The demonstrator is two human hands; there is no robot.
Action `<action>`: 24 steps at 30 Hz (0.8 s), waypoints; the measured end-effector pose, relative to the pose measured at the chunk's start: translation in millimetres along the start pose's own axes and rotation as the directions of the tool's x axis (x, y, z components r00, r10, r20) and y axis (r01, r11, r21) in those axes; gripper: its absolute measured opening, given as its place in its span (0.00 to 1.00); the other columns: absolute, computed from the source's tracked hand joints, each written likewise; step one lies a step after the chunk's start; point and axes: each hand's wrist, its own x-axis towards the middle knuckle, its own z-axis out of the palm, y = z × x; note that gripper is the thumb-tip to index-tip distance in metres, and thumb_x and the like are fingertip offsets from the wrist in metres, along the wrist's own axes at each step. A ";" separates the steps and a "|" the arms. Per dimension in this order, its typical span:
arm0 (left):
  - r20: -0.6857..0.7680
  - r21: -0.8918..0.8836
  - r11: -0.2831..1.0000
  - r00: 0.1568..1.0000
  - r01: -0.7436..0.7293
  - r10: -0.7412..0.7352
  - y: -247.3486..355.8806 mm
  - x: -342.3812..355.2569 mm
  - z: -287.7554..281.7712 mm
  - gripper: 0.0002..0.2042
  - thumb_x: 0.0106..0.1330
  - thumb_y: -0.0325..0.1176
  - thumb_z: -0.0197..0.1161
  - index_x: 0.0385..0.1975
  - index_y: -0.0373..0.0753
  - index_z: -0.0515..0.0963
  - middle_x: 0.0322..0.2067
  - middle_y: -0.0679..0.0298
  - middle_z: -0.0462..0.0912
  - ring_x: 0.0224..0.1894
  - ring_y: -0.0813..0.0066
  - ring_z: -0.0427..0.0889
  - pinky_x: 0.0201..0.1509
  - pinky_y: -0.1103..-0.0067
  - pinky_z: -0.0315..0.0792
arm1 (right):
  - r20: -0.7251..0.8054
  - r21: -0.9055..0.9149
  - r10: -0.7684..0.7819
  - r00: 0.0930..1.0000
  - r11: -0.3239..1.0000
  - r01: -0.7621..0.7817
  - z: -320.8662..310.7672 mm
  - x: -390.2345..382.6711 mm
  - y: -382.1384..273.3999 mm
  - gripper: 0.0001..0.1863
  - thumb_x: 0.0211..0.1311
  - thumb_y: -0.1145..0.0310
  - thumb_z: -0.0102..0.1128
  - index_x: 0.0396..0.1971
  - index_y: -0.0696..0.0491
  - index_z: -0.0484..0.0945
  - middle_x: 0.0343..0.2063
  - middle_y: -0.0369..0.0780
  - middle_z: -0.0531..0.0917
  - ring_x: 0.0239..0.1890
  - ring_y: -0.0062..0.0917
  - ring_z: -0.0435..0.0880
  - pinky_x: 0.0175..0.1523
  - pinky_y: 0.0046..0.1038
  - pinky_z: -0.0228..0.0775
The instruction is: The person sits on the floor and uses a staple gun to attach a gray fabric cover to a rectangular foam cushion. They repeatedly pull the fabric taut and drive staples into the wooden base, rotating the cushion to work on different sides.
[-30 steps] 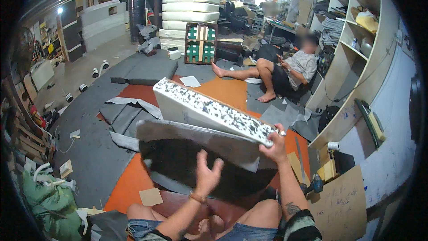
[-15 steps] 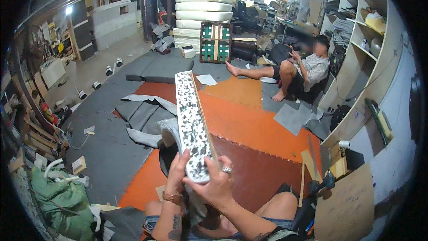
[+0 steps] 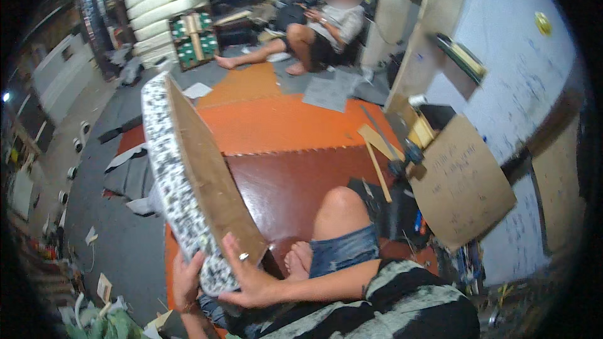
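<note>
A long panel, with a white foam strip flecked in black [image 3: 173, 169] along its edge and a plain brown board face [image 3: 210, 169], stands tilted up and away from me. Its near end is between my two hands. My left hand [image 3: 186, 279] grips the foam's left side, fingers curled round the edge. On the other side, my right hand [image 3: 252, 282], with a ring on one finger, clasps the lower corner, its fingers against the brown board and its thumb by the foam end.
Another person [image 3: 333, 28] sits on the floor at the back. Beside my bent knee [image 3: 342, 210] lie wooden strips [image 3: 377, 169] and a leaning cardboard sheet [image 3: 461, 182]. Grey fabric pieces [image 3: 129, 176] lie left of the panel. Stacked white foam blocks [image 3: 163, 6] stand at the far left.
The panel has swung left and turned in my hands, so its brown board face now shows broadly. My view has shifted to the right, bringing more of the wall and cardboard into sight.
</note>
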 end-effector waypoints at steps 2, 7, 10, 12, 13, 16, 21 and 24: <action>-0.080 0.112 0.990 0.993 0.090 -0.081 7.9 -17.2 -0.8 0.22 0.74 0.30 0.64 0.65 0.29 0.73 0.56 0.57 0.84 0.53 0.69 0.84 0.62 0.72 0.76 | -0.031 0.041 0.001 1.000 0.999 0.001 4.5 -22.8 -9.2 0.69 0.61 0.54 0.74 0.81 0.59 0.24 0.79 0.65 0.29 0.83 0.59 0.31 0.84 0.47 0.36; -0.075 0.338 0.928 0.987 0.158 -0.140 40.6 -2.9 20.0 0.19 0.78 0.29 0.58 0.64 0.26 0.74 0.54 0.56 0.85 0.51 0.72 0.83 0.59 0.74 0.75 | 0.018 0.217 0.078 0.997 0.973 -0.080 -16.5 -32.4 -22.0 0.68 0.61 0.56 0.74 0.82 0.55 0.26 0.80 0.65 0.29 0.82 0.60 0.41 0.83 0.45 0.43; 0.139 0.499 0.866 0.990 -0.042 -0.032 36.0 39.4 50.3 0.21 0.79 0.31 0.57 0.65 0.24 0.73 0.55 0.54 0.84 0.53 0.69 0.82 0.62 0.73 0.73 | 0.098 0.281 0.149 0.984 0.944 -0.171 -66.7 -14.2 9.6 0.66 0.62 0.56 0.73 0.82 0.53 0.27 0.79 0.68 0.33 0.77 0.62 0.60 0.79 0.43 0.54; 0.081 0.734 0.677 0.996 -0.041 -0.027 35.0 60.0 60.1 0.23 0.78 0.30 0.57 0.67 0.21 0.70 0.57 0.48 0.84 0.57 0.62 0.82 0.65 0.71 0.72 | 0.096 0.239 0.127 0.987 0.960 -0.147 -98.5 -8.5 24.1 0.61 0.63 0.55 0.73 0.83 0.53 0.37 0.79 0.66 0.46 0.74 0.61 0.64 0.77 0.44 0.59; 0.029 0.863 0.505 0.996 0.019 -0.087 29.0 66.9 62.5 0.22 0.78 0.29 0.55 0.67 0.22 0.70 0.58 0.47 0.83 0.60 0.58 0.81 0.67 0.69 0.70 | 0.072 0.287 0.025 0.997 0.957 -0.045 -120.7 -9.5 37.5 0.55 0.62 0.54 0.73 0.81 0.55 0.48 0.75 0.65 0.56 0.71 0.60 0.70 0.75 0.44 0.63; -0.007 0.973 0.232 1.000 0.001 0.022 9.4 68.7 59.6 0.24 0.78 0.28 0.51 0.70 0.25 0.68 0.65 0.44 0.77 0.67 0.56 0.76 0.71 0.67 0.68 | 0.030 0.030 0.000 1.000 1.000 -0.001 -190.9 -40.7 82.9 0.35 0.64 0.55 0.72 0.65 0.60 0.76 0.59 0.56 0.83 0.50 0.45 0.88 0.59 0.40 0.80; -0.034 0.936 0.338 0.981 0.098 -0.189 10.8 57.8 19.2 0.48 0.70 0.75 0.50 0.82 0.52 0.51 0.82 0.55 0.45 0.80 0.36 0.47 0.73 0.30 0.44 | -0.300 0.786 0.677 0.672 0.575 -0.229 -276.7 -176.8 220.3 0.16 0.78 0.63 0.58 0.57 0.55 0.82 0.41 0.39 0.89 0.40 0.24 0.89 0.43 0.28 0.83; -0.099 0.978 0.172 0.987 0.121 -0.129 22.1 61.7 -12.0 0.40 0.76 0.65 0.52 0.78 0.40 0.64 0.73 0.48 0.70 0.73 0.34 0.67 0.75 0.49 0.61 | -0.645 0.361 0.764 0.021 0.329 -0.872 -290.8 -319.2 308.4 0.14 0.65 0.58 0.66 0.39 0.53 0.90 0.38 0.45 0.91 0.41 0.40 0.91 0.47 0.41 0.81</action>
